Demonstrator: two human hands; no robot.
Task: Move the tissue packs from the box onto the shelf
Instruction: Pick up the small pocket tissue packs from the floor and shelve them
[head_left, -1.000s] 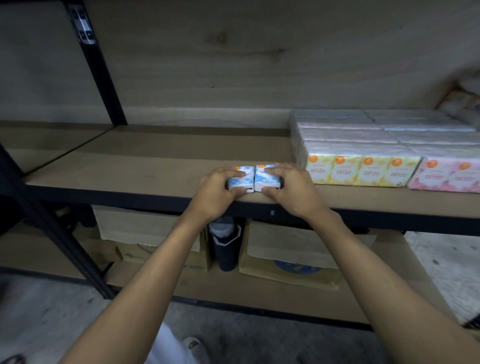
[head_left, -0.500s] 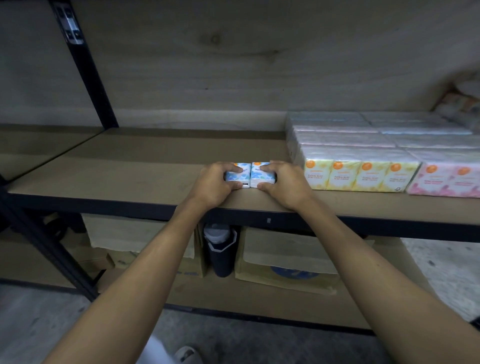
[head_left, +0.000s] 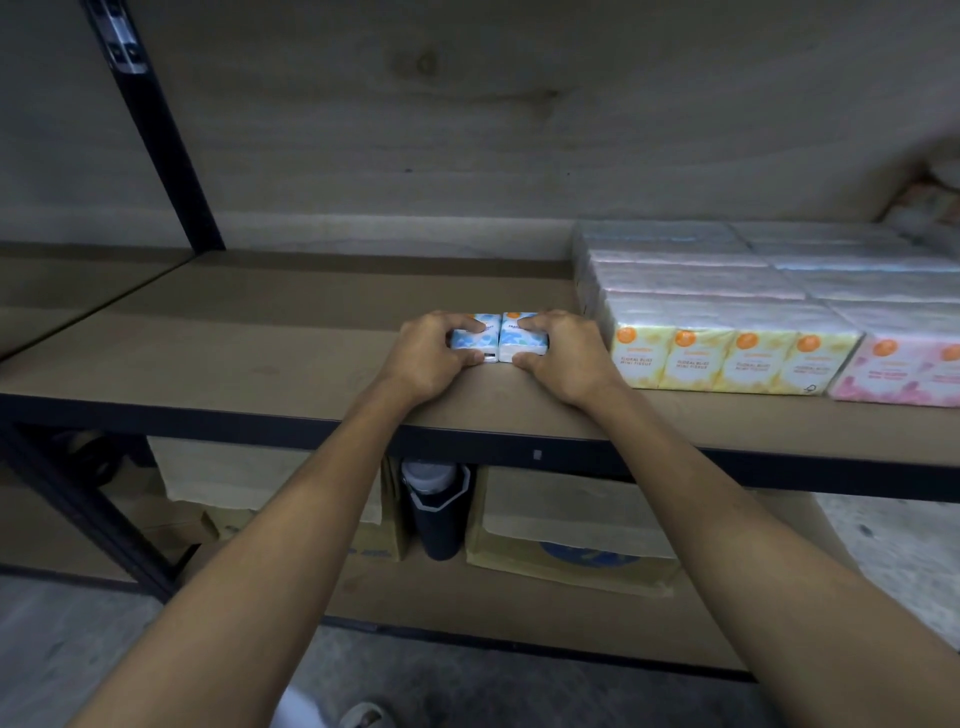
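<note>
Together, hands (head_left: 498, 356) gripping glossy blue packs (head_left: 498, 343)

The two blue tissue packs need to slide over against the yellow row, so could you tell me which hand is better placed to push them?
Probably the left hand: it sits on the blue packs' outer side, away from the yellow row.

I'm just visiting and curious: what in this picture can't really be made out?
- Blue packs: outer ends covered by left hand and right hand, head view.
- Pink packs: cut off by the right edge.
- Small print on yellow packs: too blurred.
- Source box: not identifiable.
</note>
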